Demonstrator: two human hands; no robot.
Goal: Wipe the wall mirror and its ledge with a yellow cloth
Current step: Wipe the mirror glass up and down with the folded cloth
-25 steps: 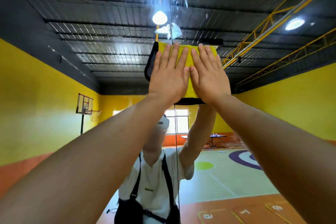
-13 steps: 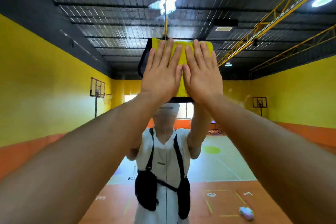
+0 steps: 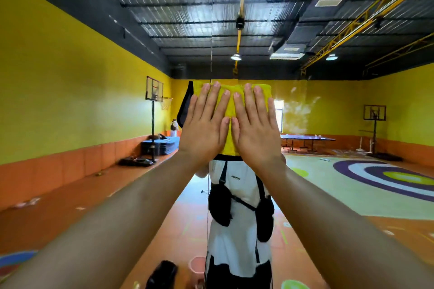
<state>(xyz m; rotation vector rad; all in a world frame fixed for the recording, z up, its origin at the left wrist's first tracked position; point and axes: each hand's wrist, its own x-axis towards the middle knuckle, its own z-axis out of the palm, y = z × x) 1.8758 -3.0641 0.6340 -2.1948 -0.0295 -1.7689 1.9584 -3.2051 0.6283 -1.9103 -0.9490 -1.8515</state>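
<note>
The wall mirror (image 3: 328,30) fills the view and reflects a yellow-walled gym and me. A folded yellow cloth (image 3: 231,145) with a dark edge lies flat on the glass at about head height. My left hand (image 3: 204,129) and my right hand (image 3: 254,129) press it side by side, fingers straight and pointing up, thumbs touching. The hands cover most of the cloth. Whitish smears (image 3: 298,110) show on the glass just right of the cloth. No ledge is in view.
A vertical seam (image 3: 211,30) between mirror panels runs down behind my left hand. A pink bucket (image 3: 197,267) and a dark object (image 3: 162,274) show at the bottom edge. Basketball hoops and a table appear only as reflections.
Both hands have slid the cloth down the mirror, from the reflected ceiling to head height. My view has tilted down with them, bringing the floor and bucket into sight.
</note>
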